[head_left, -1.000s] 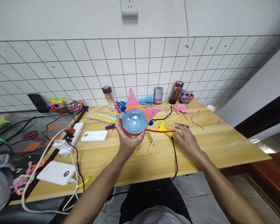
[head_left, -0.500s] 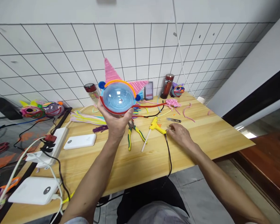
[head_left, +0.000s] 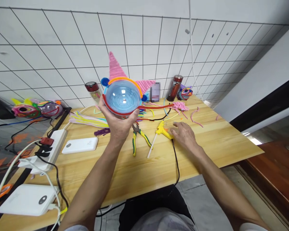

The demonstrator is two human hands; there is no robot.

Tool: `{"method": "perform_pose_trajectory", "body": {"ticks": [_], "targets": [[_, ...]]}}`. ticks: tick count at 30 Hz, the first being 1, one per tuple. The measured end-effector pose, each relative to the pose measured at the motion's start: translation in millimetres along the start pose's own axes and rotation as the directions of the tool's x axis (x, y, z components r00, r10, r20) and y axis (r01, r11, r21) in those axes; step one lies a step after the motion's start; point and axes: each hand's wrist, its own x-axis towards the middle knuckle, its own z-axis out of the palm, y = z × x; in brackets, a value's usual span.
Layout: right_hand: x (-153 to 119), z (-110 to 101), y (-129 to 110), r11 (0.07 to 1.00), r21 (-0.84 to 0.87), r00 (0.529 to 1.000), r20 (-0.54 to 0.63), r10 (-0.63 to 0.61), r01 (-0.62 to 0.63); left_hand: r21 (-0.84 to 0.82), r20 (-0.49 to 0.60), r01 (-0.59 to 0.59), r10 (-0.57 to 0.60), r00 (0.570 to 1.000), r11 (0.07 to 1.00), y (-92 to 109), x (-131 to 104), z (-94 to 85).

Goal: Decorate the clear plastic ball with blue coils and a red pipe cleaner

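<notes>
My left hand (head_left: 120, 128) grips a clear bluish plastic bowl-like piece (head_left: 122, 98) from below, raised above the table. Red, orange and light-blue pipe cleaners edge it. Two pink wrapped cones (head_left: 116, 68) stick up from its rim, with dark-blue pompoms (head_left: 105, 82) at the sides. A long red pipe cleaner (head_left: 156, 107) trails off to the right. My right hand (head_left: 185, 134) is low over the table, fingers apart, beside the handle of a yellow glue gun (head_left: 162, 130). It covers the place where the thread snips lay; whether it touches them is hidden. Open pliers (head_left: 135, 134) lie left of the glue gun.
Pipe cleaners (head_left: 86, 120) and a pink bundle (head_left: 180, 106) lie toward the wall. Two flasks (head_left: 175, 88) and a decorated ball (head_left: 185, 93) stand at the back. Power banks (head_left: 80, 145), a power strip (head_left: 54, 147) and cables occupy the left. The glue gun's cord (head_left: 177, 163) hangs over the front edge.
My right hand has moved slightly forward and left, over the thread snips, which no longer show. My left hand still holds the bowl-like piece up. The view has shifted a little.
</notes>
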Motion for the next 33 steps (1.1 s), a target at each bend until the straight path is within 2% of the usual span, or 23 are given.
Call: {"method": "perform_pose_trajectory", "body": {"ticks": [3,6,9,13,16,18,21,24,26,29,31,32,33], "targets": [[-8,-5,12,0.999,0.019,0.999,0.018,0.031,-0.031,-0.046,-0.024,-0.036,0.035,0.999,0.998,-4,7,-1.6],[-24,-7,-5,0.994,0.095,0.994,0.096,-0.059,0.050,-0.076,-0.042,-0.035,0.032,0.999,0.997,-9,13,-1.8],[-32,-8,-54,0.978,0.152,0.970,0.170,-0.171,0.145,-0.041,-0.040,0.013,-0.014,0.999,0.999,-12,18,-2.6],[-20,-2,-132,0.992,-0.015,0.943,0.312,-0.114,0.125,-0.032,-0.035,0.050,-0.051,0.998,0.998,-10,23,-4.9],[-6,12,-169,0.981,-0.121,0.918,0.386,-0.092,0.149,-0.003,-0.055,0.060,-0.060,0.997,0.998,-4,24,-6.8],[1,24,-179,0.982,-0.141,0.907,0.417,-0.059,0.128,0.013,-0.081,0.047,-0.045,0.996,0.999,1,23,-7.7],[8,35,-183,0.985,-0.139,0.892,0.451,-0.025,0.098,-0.004,-0.103,0.012,-0.012,0.995,1.000,6,21,-8.1],[14,36,-185,0.984,-0.146,0.886,0.462,-0.026,0.105,0.002,-0.118,-0.007,0.007,0.993,1.000,12,20,-8.4],[17,30,-188,0.983,-0.148,0.886,0.463,-0.032,0.113,0.015,-0.123,-0.001,0.003,0.992,1.000,16,20,-9.7],[13,7,-189,0.981,-0.126,0.898,0.433,-0.082,0.150,0.018,-0.130,-0.009,0.011,0.992,1.000,21,20,-13.4],[3,-18,-184,0.971,-0.070,0.927,0.321,-0.195,0.228,0.018,-0.135,-0.027,0.029,0.990,0.999,24,21,-15.8],[-2,-32,-179,0.957,-0.036,0.936,0.218,-0.275,0.289,0.017,-0.137,-0.037,0.039,0.990,0.999,25,22,-16.4],[-7,-47,-175,0.919,0.012,0.917,-0.068,-0.392,0.394,0.015,-0.137,-0.048,0.049,0.989,0.999,26,22,-16.6]]}}
